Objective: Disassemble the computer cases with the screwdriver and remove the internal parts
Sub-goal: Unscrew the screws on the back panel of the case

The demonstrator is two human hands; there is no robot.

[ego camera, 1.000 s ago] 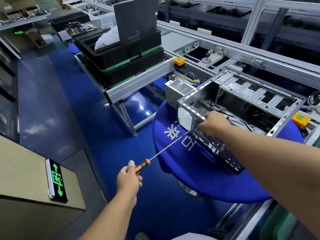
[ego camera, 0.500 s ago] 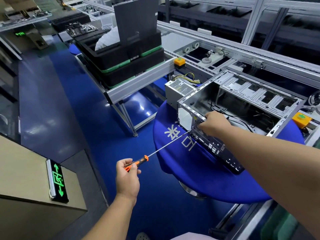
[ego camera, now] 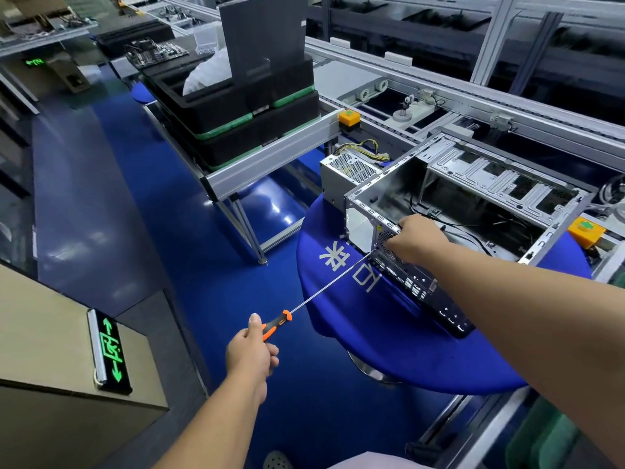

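An open silver computer case point(ego camera: 399, 187) lies on its side on a round blue table point(ego camera: 399, 336), its inside bare except for loose black cables. My left hand point(ego camera: 250, 353) grips the orange-and-black handle of a long screwdriver point(ego camera: 324, 289). Its thin shaft runs up and right to the case's rear panel, where the tip meets the perforated grille. My right hand point(ego camera: 416, 238) grips the upper rear edge of the case just beside the tip. A grey power supply point(ego camera: 348, 170) with yellow and black wires stands on the table behind the case's left corner.
Stacked black trays point(ego camera: 236, 123) with a dark upright panel sit on an aluminium stand at the upper left. A conveyor frame point(ego camera: 439, 86) runs behind the case. Orange button boxes sit at its corner point(ego camera: 348, 118) and at the right point(ego camera: 585, 230). A green exit sign point(ego camera: 110, 350) lies at the lower left.
My left hand shifted its hold on the screwdriver handle, loosening and then closing round it again. The shaft stays on the same spot of the rear panel. My right hand has not moved.
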